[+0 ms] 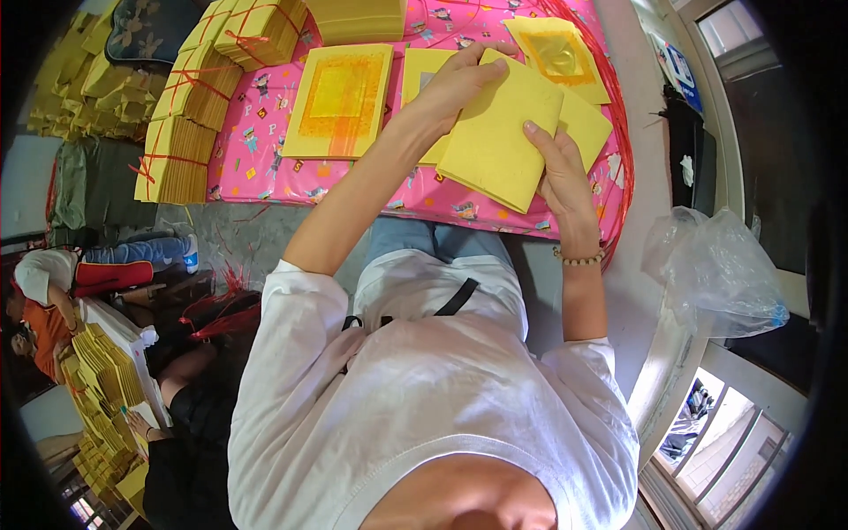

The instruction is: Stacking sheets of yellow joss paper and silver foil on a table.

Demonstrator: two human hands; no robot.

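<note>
My left hand (455,84) and right hand (556,172) both grip the yellow paper stack (499,132); its long axis runs far-near.

Bundled packs of yellow paper (181,159) are lying at the left edge of the pink printed cloth (265,150); each is a rectangular block tied crosswise with thin red string. One more tied pack (196,87) is sitting just behind it, and a further one (256,28) is lying toward the far edge, tilted. An untied yellow stack (355,18) is resting at the top, partly cut off by the frame. A crumpled clear plastic bag (720,269) is sitting to the right, near the window ledge. A blue-and-white label or sign (678,71) is showing on the right wall; its details are too small to tell.
</note>
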